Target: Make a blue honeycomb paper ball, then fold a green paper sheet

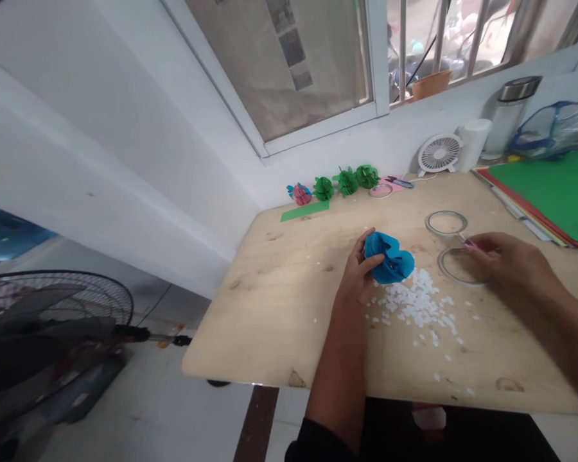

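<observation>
The left hand (362, 264) is closed around the edge of a blue paper flower (390, 260), which sits at its 3 o'clock, above the table (264, 308), while the right hand (510, 260) pinches a slim pink item (472, 244), too small to identify, at its 10 o'clock. White paper bits (419, 301) lie at the flower's 4 to 5 o'clock, a clear ring (428, 224) at its 2 o'clock, and green paper balls (347, 182) farther off at 11.
</observation>
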{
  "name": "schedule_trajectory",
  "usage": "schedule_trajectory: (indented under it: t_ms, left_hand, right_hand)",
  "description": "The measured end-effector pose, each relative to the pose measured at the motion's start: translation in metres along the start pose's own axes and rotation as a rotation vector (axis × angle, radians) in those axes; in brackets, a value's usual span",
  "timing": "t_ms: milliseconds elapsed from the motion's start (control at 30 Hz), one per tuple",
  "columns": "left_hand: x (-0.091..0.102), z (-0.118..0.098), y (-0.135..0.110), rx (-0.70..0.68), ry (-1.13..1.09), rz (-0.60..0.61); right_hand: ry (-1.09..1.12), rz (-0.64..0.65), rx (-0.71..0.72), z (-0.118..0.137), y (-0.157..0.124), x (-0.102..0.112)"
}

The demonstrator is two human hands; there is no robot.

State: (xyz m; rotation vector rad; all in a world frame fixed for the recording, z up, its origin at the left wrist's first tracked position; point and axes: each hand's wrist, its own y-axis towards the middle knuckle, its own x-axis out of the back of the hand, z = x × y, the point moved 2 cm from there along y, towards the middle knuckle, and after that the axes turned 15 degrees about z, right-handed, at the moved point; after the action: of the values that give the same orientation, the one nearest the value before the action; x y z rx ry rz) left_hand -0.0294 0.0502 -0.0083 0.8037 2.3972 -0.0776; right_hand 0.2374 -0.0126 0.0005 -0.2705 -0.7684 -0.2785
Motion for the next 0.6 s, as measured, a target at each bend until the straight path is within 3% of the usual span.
schedule_trajectory:
  t_ms: [267, 600]
  left_hand:
    - [0.016, 0.011, 0.008, -0.03, 0.048, -0.055]
    - [0.04, 0.024, 0.013, -0.007, 0.234, -0.001]
  right_hand:
    - [0.297, -0.124, -0.109, 0.02, -0.011, 0.012]
    - [0.593, -0.075, -0.187, 0.022, -0.016, 0.013]
